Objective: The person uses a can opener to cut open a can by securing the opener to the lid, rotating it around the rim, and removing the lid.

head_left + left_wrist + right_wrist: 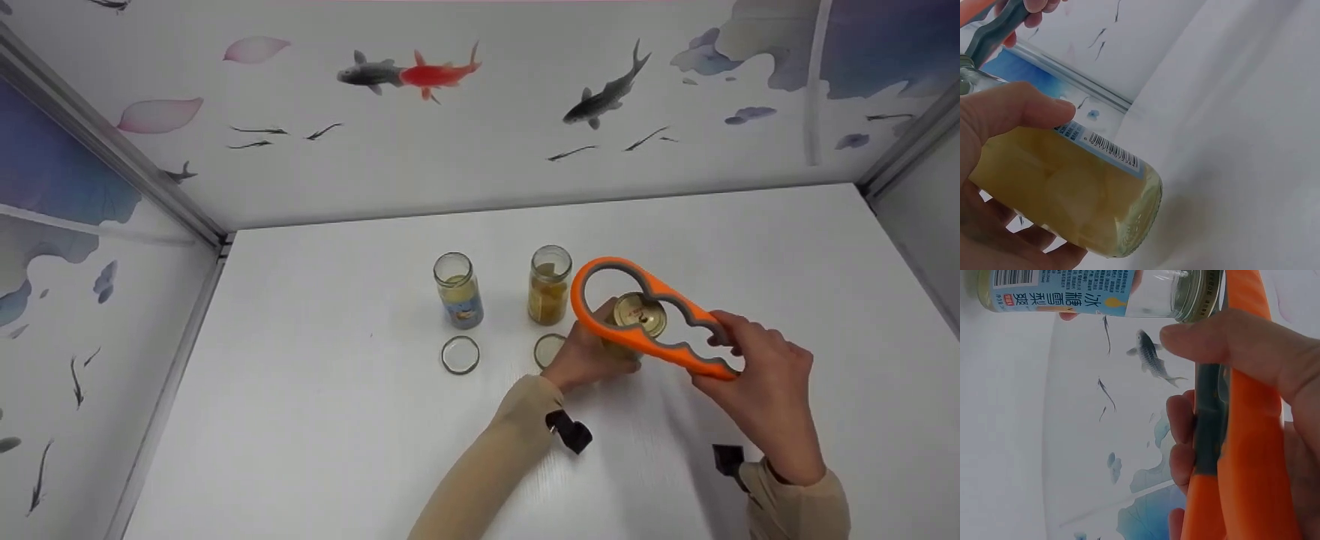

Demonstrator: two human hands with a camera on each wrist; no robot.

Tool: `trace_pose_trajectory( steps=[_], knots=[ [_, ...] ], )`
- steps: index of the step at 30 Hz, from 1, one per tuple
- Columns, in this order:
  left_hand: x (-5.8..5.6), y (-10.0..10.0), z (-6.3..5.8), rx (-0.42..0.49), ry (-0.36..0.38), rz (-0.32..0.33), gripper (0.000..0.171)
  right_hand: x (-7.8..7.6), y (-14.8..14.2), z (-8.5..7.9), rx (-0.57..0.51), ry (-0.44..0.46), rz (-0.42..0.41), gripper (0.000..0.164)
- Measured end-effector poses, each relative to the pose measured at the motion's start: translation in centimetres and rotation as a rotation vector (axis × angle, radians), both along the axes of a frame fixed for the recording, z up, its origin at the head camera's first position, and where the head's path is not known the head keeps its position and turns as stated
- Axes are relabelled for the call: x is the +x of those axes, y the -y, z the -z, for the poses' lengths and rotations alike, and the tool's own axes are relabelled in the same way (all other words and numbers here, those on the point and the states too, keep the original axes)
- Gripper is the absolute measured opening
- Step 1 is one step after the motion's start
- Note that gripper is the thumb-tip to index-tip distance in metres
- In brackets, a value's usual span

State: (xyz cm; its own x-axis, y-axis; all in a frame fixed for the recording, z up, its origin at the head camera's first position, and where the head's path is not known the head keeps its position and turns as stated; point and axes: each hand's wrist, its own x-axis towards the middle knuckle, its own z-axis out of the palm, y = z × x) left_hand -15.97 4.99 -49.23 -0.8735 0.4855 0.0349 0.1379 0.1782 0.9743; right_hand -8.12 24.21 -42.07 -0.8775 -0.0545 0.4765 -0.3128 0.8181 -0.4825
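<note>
My left hand (pixel 589 358) grips a glass jar (pixel 1067 180) of yellowish liquid with pale chunks in it and a blue printed label. A gold lid (pixel 640 313) caps the jar, which is held off the table and tilted in the left wrist view. My right hand (pixel 769 379) holds an orange jar opener (pixel 675 355) with a grey scalloped inner edge by its handle ends. Seen from the head, the opener's wider section surrounds the lid. In the right wrist view the lid sits right at the opener's edge, beyond my thumb.
Two uncapped glass jars stand further back, one with a blue label (pixel 463 307) and one with amber contents (pixel 547 296). In front of them lie two round lids (pixel 460 355), the right one partly behind my left hand. Printed panels (pixel 510 165) wall the white table (pixel 315 420).
</note>
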Motion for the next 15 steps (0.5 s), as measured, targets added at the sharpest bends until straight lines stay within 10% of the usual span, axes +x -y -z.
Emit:
trace_pose_trajectory(
  steps=[15],
  knots=[
    [1.6, 1.5, 0.4, 0.046, -0.028, -0.010, 0.071, -0.7, 1.8, -1.3, 0.076, 0.096, -0.110, 0.064]
  ],
)
